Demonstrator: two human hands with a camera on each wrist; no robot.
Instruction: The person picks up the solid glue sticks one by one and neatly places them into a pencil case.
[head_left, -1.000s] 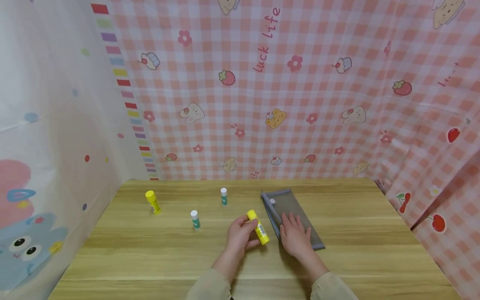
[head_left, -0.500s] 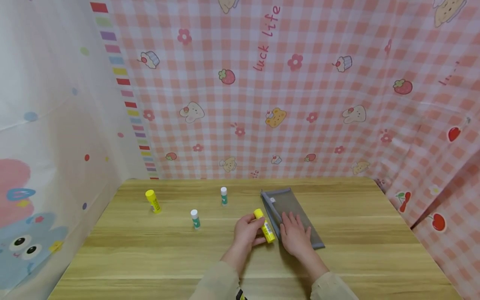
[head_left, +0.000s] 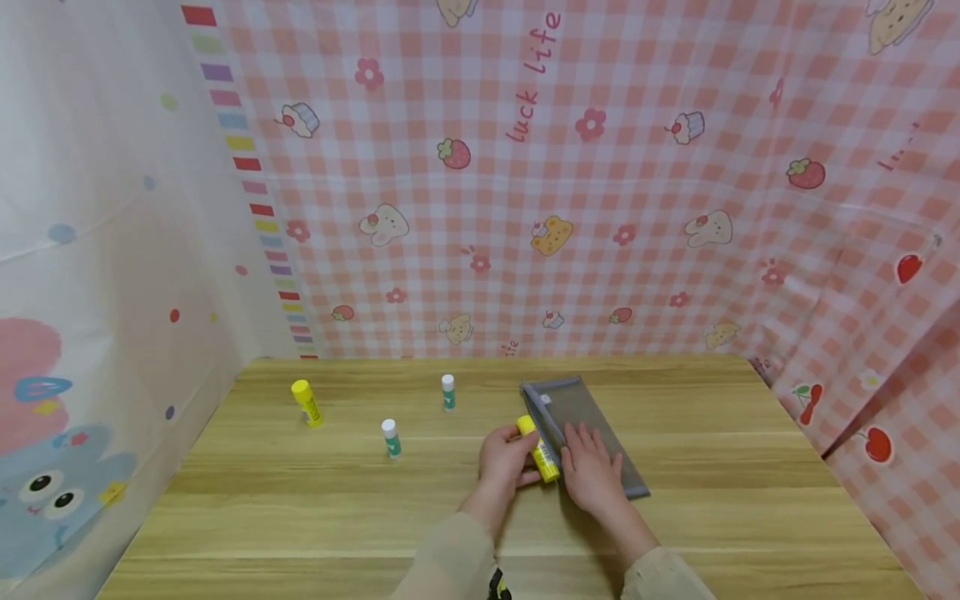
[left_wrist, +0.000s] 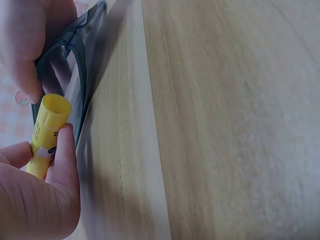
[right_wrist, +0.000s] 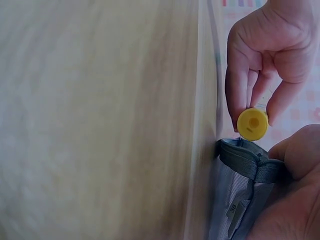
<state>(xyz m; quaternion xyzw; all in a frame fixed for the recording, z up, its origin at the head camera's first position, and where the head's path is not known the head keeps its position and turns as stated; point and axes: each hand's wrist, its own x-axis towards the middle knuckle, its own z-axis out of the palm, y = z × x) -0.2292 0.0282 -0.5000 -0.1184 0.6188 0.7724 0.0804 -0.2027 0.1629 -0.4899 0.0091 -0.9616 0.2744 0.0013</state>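
Observation:
A yellow glue stick (head_left: 543, 457) is pinched between the thumb and fingers of my left hand (head_left: 507, 460), right beside the long zipped edge of a grey mesh pouch (head_left: 573, 402). In the left wrist view the pouch's mouth (left_wrist: 82, 60) gapes, with the glue stick (left_wrist: 45, 135) tilted at it. The right wrist view shows the round yellow end of the stick (right_wrist: 253, 124) just outside the pouch's rim (right_wrist: 245, 160). My right hand (head_left: 592, 472) rests on top of the pouch, its fingers stretched out and slightly spread.
Another yellow glue stick (head_left: 307, 404) stands at the far left of the wooden table (head_left: 300, 533). Two smaller white-capped green glue sticks (head_left: 392, 440) (head_left: 448, 393) stand between it and my hands. A pink checked curtain (head_left: 480, 208) hangs behind the table.
My left hand has moved right with the yellow glue stick, from a gap away up to the pouch's edge. The right hand and the pouch have stayed almost still.

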